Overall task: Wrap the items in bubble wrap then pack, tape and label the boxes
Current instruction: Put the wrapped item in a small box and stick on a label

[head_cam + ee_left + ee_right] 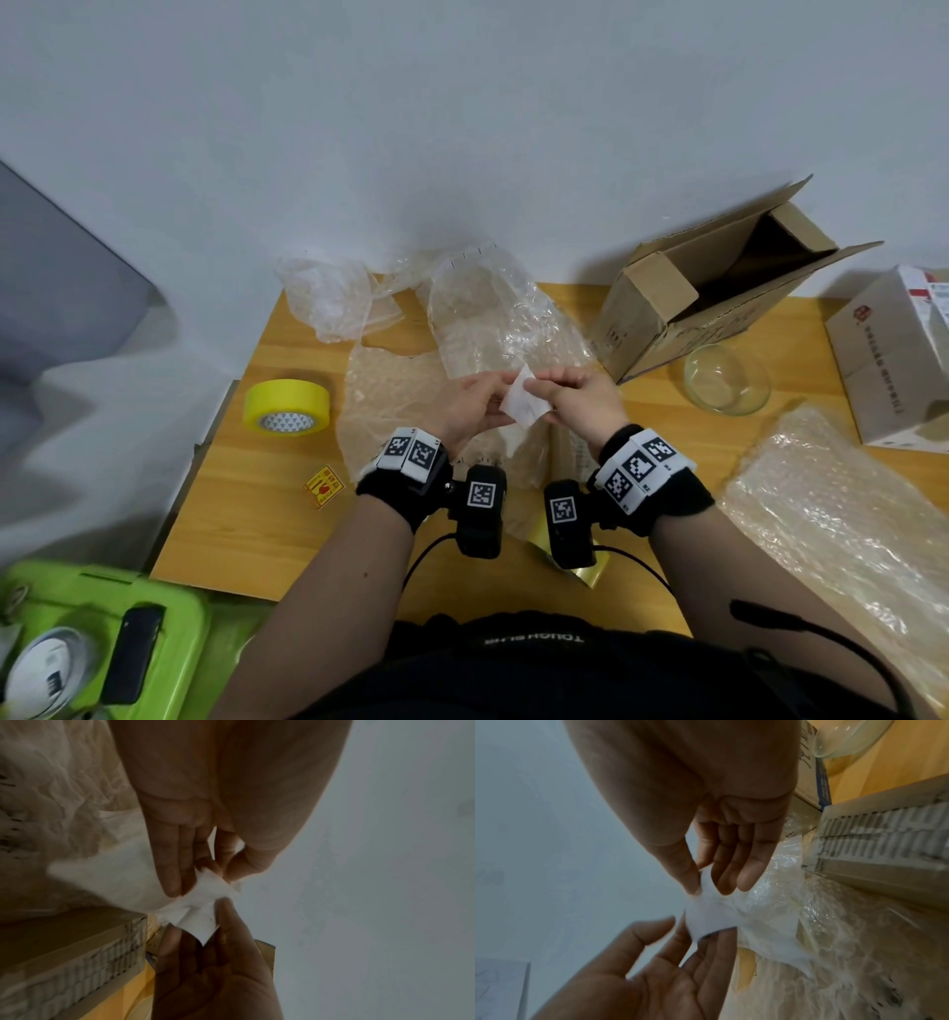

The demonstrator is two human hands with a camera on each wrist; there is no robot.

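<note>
Pale grey wall stands behind a wooden worktop (pixel 246 493) that carries sheets of bubble wrap (pixel 493 318). Above the wrap, both hands hold one small white label sheet (pixel 525 406) between them. The left hand (pixel 475 406) pinches its left edge between thumb and fingers, and the right hand (pixel 577 398) pinches its upper right corner in the same way, so each grip is closed on the paper and the sheet hangs between the two grips. An open cardboard box (pixel 719 293) lies on its side to the right, with a glass bowl (pixel 726 379) just beside it. A yellow tape roll (pixel 286 407) stands left of the wrap, and a small yellow sticker (pixel 323 487) lies near it. One white printed box (pixel 893 360) sits at the far right.
</note>
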